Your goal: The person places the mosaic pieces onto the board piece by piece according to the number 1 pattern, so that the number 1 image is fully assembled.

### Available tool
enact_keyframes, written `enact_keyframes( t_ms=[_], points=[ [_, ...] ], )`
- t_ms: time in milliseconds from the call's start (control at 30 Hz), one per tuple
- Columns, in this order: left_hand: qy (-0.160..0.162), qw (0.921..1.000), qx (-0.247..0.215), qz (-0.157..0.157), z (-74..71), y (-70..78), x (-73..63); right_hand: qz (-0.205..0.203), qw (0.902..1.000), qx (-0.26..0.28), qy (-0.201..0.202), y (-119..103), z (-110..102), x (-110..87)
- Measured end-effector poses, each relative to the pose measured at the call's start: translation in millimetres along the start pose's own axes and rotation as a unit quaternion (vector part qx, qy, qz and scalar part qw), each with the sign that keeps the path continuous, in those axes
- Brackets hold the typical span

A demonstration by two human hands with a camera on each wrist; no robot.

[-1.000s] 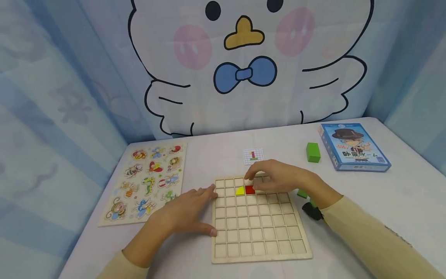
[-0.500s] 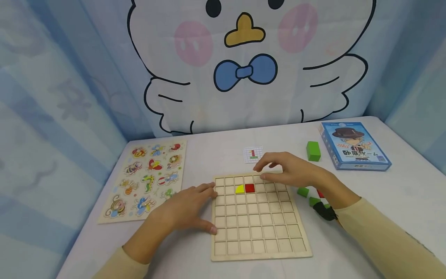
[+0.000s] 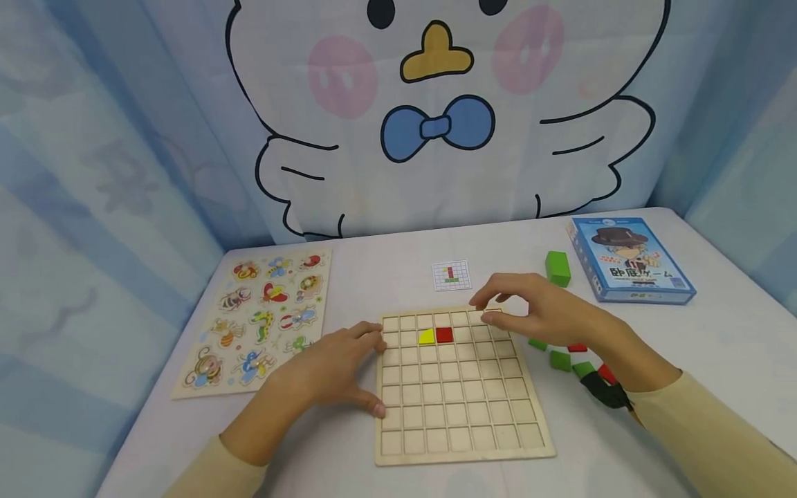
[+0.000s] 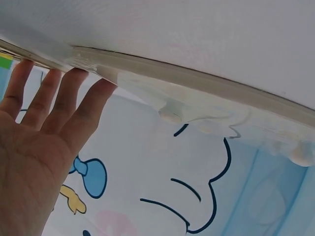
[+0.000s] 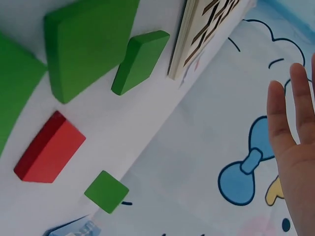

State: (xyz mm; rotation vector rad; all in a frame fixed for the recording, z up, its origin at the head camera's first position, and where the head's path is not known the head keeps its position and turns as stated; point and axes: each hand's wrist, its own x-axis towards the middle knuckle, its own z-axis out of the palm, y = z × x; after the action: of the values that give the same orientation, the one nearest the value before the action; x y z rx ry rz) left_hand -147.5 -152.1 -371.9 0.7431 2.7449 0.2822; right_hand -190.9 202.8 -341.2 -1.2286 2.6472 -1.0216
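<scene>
A wooden grid board [image 3: 463, 413] lies flat, with a yellow piece [image 3: 426, 337] and a red square block [image 3: 444, 335] side by side in its second row. My left hand [image 3: 326, 373] rests against the board's left edge, fingers extended and thumb lower down. In the left wrist view, the fingers [image 4: 69, 98] look nearly straight along a pale edge. My right hand [image 3: 548, 311] hovers over the board's upper right corner, fingers loosely bent and holding nothing. Near its wrist lie several green blocks [image 3: 560, 360] and red blocks [image 3: 577, 348], partly covered by the arm and a black strap.
Behind the board lies a small printed pattern card [image 3: 451, 275]. A green block [image 3: 557, 268] stands beside a blue game box [image 3: 635, 263] at the back right. On the left is a wooden picture puzzle [image 3: 258, 321] with insects and animals. A patterned curtain [image 3: 436, 187] hangs behind.
My right hand has moved away from the red square block toward the board's upper right corner, uncovering that block and more loose blocks on the right. The left hand stays at the board's edge.
</scene>
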Motion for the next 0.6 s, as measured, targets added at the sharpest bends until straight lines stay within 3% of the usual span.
enact_keyframes(
  t_ms=[467, 600],
  points=[
    [0.003, 1.0000, -0.001, 0.000, 0.1, 1.3, 2.0, -0.010, 0.9973, -0.057, 0.046, 3.1, -15.6, -20.9],
    [0.000, 1.0000, 0.008, -0.001, -0.1, 0.8, 3.4, 0.016, 0.9965, -0.065, 0.051, 4.9, -20.4, -29.6]
  ],
)
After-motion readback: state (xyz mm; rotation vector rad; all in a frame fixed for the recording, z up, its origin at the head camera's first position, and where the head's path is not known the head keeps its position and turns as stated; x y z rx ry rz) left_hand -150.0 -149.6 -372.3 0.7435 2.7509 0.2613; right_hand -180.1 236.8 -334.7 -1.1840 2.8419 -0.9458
